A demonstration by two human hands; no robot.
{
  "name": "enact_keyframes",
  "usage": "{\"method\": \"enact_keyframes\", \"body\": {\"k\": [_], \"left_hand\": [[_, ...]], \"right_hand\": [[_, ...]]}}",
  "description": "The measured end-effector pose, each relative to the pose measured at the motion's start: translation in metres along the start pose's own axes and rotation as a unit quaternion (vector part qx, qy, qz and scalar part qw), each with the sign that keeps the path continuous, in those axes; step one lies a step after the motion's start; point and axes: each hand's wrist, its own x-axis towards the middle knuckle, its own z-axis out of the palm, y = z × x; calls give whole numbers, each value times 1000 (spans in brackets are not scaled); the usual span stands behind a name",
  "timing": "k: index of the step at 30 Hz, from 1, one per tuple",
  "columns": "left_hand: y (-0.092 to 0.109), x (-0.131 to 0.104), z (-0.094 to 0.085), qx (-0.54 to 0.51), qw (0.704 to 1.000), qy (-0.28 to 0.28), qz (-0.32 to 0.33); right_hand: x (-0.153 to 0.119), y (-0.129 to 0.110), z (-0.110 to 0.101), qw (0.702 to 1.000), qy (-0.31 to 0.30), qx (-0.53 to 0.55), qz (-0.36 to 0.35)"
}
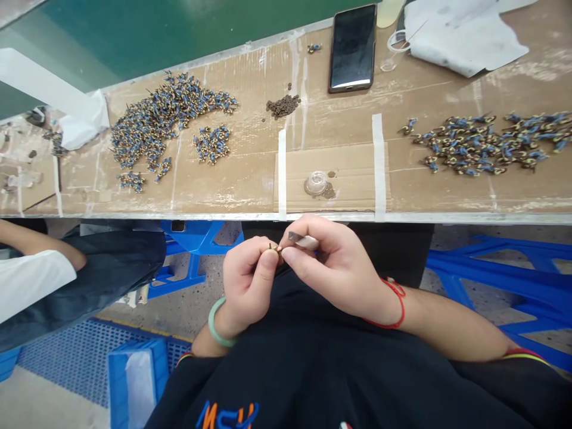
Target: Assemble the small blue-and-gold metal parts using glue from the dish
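In front of my chest, just off the bench edge, both hands meet at the fingertips. My left hand (pixel 250 277) is closed, thumb and forefinger pinching a tiny figurine (pixel 275 248) that is mostly hidden by the fingers. My right hand (pixel 337 268) is closed too, its thumb and forefinger tips touching the figurine's near end. A thin flat tool (pixel 300 239) with a grey pointed end lies in the right hand's grip; its exact kind is unclear. On the bench beyond stands a small clear dish (pixel 316 183) with brown spots beside it.
A large pile of small blue-and-yellow figurines (pixel 156 119) lies left, another group (pixel 487 143) right. Small brown discs (pixel 283 106) sit mid-bench near a phone (pixel 353 47). White cloth (pixel 460 36) lies far right. A co-worker's arm (pixel 44 241) is at left.
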Motion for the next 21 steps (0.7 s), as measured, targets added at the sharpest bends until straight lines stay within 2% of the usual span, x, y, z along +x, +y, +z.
{"method": "enact_keyframes", "body": {"k": [8, 14, 17, 21], "left_hand": [[6, 6, -1, 72, 997, -24, 26], [4, 5, 0, 62, 997, -27, 27], [1, 2, 1, 32, 999, -22, -2], [-5, -1, 1, -62, 994, -33, -79]], "right_hand": [[0, 0, 1, 1000, 4, 17, 20], [0, 2, 1, 998, -4, 39, 44], [1, 2, 0, 998, -6, 48, 46], [2, 2, 0, 998, -3, 55, 36]]}}
